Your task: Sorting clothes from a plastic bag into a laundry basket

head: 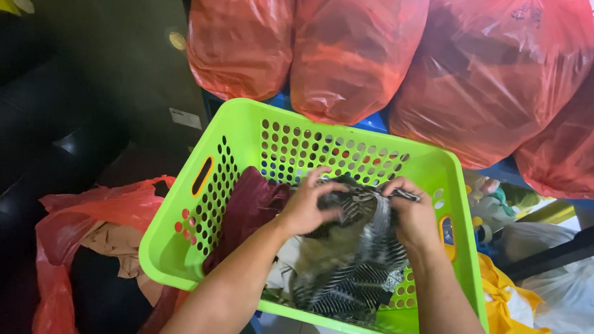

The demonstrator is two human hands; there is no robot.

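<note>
Both hands (pixel 359 208) grip patterned cloth (pixel 355 264), apparently over basket (pixel 242 132).

Four red bags (pixel 358 44), one green basket (pixel 242 126)

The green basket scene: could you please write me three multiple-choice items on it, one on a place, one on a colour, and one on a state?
1. Where does the maroon cloth lie?
A. inside the green basket, by its left wall
B. on the black seat
C. on top of a tied bag

2. What colour are the tied bags behind the basket?
A. blue
B. red
C. white

3. What are the left hand and right hand doing?
A. resting flat and open
B. gripping the basket rim
C. both gripping the black-and-white patterned cloth

Answers: 1 A, it drapes against the perforated left wall. 2 B, all look translucent red. 3 C, the fingers curl into the fabric.
</note>
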